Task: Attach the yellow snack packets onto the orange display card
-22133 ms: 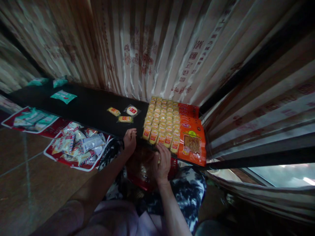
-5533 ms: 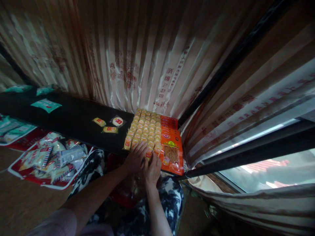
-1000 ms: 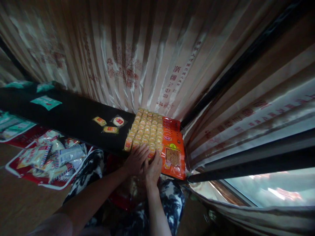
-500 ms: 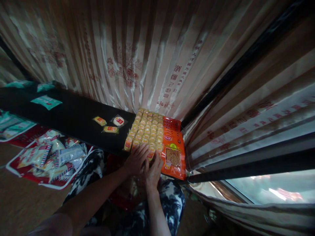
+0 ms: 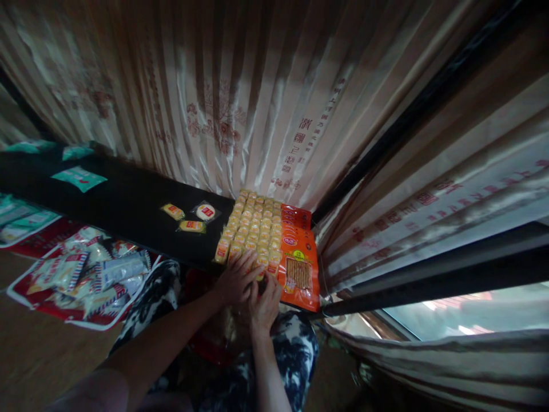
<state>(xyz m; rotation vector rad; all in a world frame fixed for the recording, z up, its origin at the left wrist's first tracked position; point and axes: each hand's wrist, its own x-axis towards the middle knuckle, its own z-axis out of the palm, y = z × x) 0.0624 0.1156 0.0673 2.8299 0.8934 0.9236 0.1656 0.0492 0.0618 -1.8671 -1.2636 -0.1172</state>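
Rows of small yellow wrapped snack packets stand tightly together at the right end of a black bench. Over the front edge of these rows lies my left hand, palm down, its fingers stretched out and touching the nearest packets. Close beside it, my right hand has its fingers bent and pressed against the front row; whatever is between them is hidden. Along the right side of the rows lies a flat orange snack bag with a picture of sticks on it.
Three loose packets lie left of the rows. Green packets rest farther left on the bench. A red basket with a white rim holds many wrapped snacks beside my knee. Pleated curtains hang behind and at the right.
My right hand has drawn slightly down and its fingers are bent more. My left hand stays on the front packets. The view has shifted a little.
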